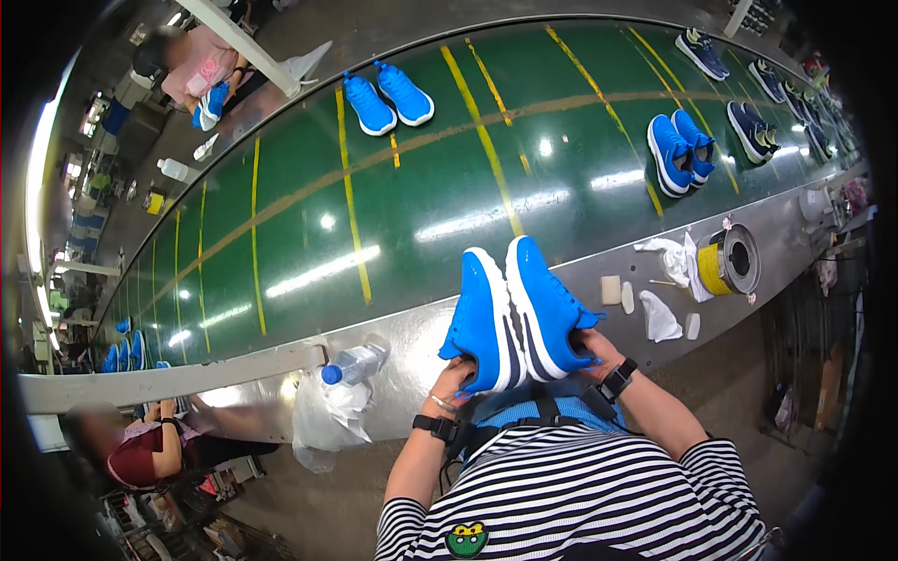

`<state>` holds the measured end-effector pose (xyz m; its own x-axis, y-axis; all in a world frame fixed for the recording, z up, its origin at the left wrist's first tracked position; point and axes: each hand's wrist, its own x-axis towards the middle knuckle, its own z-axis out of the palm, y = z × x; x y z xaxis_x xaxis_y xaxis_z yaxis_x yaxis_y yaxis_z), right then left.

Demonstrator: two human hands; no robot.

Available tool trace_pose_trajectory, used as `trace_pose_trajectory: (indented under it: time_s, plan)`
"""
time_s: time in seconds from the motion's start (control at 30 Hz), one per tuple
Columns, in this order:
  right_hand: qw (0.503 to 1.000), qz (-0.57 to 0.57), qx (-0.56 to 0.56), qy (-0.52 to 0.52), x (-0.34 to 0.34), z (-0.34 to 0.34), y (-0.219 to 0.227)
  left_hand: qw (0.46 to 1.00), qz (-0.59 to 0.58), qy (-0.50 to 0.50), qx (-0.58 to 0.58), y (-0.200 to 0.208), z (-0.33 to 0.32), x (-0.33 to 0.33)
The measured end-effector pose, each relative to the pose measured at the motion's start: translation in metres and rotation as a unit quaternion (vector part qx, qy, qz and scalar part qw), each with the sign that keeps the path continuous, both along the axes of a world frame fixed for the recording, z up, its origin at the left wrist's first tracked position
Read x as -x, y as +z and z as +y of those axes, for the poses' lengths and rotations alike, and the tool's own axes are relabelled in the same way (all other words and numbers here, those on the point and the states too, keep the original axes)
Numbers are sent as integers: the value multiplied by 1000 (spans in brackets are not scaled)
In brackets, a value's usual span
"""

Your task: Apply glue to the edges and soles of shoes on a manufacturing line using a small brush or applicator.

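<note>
In front of me, a pair of blue sneakers with white soles is held up side by side, toes pointing away and soles turned toward each other. My left hand (453,381) is closed round the heel of the left sneaker (474,318). The heel of the right sneaker (547,304) is gripped by my right hand (599,353), with some fingers hidden inside the shoe opening. Both shoes are over the metal ledge (416,341) at the near edge of the green conveyor belt (402,201).
Blue sneakers (388,101) stand across the belt, another blue pair (680,154) to the right, and dark sneakers (751,131) beyond. A plastic bottle (355,365) lies left on the ledge; white cloths (660,316) and a yellow-wrapped tin (728,264) sit right. Two people (150,453) work nearby.
</note>
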<state>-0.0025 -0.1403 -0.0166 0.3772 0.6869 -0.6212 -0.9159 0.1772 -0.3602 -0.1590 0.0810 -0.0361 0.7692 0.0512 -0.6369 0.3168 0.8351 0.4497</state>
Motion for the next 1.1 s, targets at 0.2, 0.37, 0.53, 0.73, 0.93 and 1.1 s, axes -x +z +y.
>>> trace_pose_trajectory:
  time_s: [0.2, 0.37, 0.53, 0.73, 0.93, 1.1]
  plan:
    - [999, -35, 30, 17, 1, -3, -1, 999, 28, -5, -42, 4, 1, -2]
    - [999, -30, 31, 12, -1, 0, -4, 997, 42, 7, -66, 6, 5, -4]
    - [999, -27, 27, 20, -4, 1, -9, 998, 14, 33, 44, 1, 2, -3]
    - [921, -345, 167, 76, -13, 12, 11, 997, 17, 46, 64, -55, 0, 31]
    - [736, -579, 321, 142, -44, -43, 13, 990, -48, -126, 37, -4, -21, -15]
    - [637, -568, 507, -119, -113, -110, 5, 983, -46, -162, 69, -3, -44, -47]
